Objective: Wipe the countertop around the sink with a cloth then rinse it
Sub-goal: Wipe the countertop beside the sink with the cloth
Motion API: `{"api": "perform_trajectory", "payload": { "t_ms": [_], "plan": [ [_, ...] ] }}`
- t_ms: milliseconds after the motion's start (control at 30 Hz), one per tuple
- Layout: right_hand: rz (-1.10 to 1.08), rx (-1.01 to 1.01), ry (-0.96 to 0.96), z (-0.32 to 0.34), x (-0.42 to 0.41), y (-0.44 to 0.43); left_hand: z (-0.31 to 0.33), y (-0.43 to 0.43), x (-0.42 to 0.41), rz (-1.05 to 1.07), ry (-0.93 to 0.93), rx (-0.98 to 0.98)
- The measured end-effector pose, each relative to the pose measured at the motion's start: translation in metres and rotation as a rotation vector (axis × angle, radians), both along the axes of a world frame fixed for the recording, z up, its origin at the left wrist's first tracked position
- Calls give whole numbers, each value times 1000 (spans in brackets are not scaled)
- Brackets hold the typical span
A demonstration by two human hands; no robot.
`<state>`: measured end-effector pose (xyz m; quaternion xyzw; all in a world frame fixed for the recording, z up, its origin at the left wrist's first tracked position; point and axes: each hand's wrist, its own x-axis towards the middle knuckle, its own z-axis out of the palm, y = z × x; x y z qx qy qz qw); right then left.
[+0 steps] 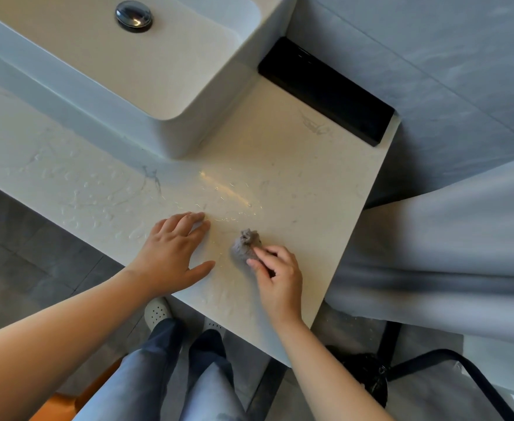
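Observation:
A small grey cloth [246, 245], bunched into a wad, lies on the pale stone countertop [295, 177] near its front edge. My right hand [277, 278] pinches the cloth's near side with curled fingers and thumb. My left hand [173, 253] rests flat on the countertop just left of the cloth, fingers straight and spread. Water drops and streaks cover the counter to the left of my hands. The white vessel sink [170, 95] stands behind, with its chrome drain plug [133, 16] at the top.
A black box [325, 89] lies at the counter's back right, against the grey tiled wall. A grey curtain [447, 244] hangs off the counter's right end. A black frame and dark bag [371, 375] stand on the floor below right. My legs and white shoes are under the edge.

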<state>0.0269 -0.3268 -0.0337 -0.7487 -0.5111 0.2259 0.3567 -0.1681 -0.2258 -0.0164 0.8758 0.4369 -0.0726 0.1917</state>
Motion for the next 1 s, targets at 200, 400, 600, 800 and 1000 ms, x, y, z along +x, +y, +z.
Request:
{"api": "perform_trajectory", "payload": {
  "t_ms": [200,400,600,800,1000],
  "plan": [
    [-167,75,-72,25,39,61,1,8,-12,-20,-79,-49],
    [-223,-48,-139,0,67,111,-2,3,-12,-7,-78,-31],
    [-175,-31,-120,-10,31,90,3,4,-22,104,-167,3],
    [-20,-5,-87,-14,-18,43,2,12,-42,141,-90,61],
    [-7,-65,148,6,-26,36,-9,23,-58,149,-73,66]
  ]
}}
